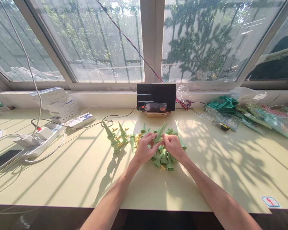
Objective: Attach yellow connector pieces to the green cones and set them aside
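Note:
Over a pile of green cone-shaped watering spikes (170, 162), my left hand (145, 147) is closed around one green watering spike (160, 132), its point tilted up and away. My right hand (174, 147) pinches against the side of that spike; a bit of a small yellow valve shows at its fingertips, mostly hidden. Loose yellow valves (137, 138) lie just left of my left hand, partly covered by it. Further left, several spikes with yellow valves fitted (114, 140) stand upright, some stacked in one another.
A dark tablet (156, 91) stands at the back with a phone (155, 107) before it. White boxes (60, 103) and a power strip (43, 143) with cables occupy the left. Plastic bags (261, 116) and a yellow-black tape measure (225, 127) lie on the right. The table's front edge is near me.

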A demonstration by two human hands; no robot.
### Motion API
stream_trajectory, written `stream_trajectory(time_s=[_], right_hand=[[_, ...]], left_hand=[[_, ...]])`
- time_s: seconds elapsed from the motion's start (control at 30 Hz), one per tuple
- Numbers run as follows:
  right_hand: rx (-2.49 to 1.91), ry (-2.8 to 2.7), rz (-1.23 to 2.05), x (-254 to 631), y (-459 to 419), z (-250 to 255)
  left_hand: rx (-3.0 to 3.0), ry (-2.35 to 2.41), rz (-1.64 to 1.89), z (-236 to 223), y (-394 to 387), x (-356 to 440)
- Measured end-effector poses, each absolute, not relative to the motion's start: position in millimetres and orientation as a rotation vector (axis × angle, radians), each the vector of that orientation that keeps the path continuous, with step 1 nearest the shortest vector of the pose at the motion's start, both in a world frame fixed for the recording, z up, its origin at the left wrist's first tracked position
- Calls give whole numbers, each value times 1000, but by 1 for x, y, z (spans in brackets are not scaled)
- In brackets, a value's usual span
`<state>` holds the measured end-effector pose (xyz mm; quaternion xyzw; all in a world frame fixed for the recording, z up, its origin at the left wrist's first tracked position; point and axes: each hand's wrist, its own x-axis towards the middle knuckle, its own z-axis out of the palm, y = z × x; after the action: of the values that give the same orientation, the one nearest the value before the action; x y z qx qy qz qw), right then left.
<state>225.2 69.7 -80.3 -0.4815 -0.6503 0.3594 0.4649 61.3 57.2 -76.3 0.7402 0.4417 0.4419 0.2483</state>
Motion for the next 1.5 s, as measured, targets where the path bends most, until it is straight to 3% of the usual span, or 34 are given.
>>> stream_trajectory(time_s=[0.23,0.63,1.0,1.3,1.5], right_hand=[[-1142,-1577,921,226,71,-79],[-1152,-1754,654,229,67,-74],[-1143,-1499,1185,227,74,-79],[-1147,-1677,826,228,70,-77],[-1130,-1611,938,227,71,-79]], left_hand=[[2066,1246,1159,-75,58,62],[2057,1264,1139,-73,56,62],[2081,1240,1188,-78,59,61],[2076,1290,1166,-74,57,63],[2057,1248,1176,-75,58,63]])
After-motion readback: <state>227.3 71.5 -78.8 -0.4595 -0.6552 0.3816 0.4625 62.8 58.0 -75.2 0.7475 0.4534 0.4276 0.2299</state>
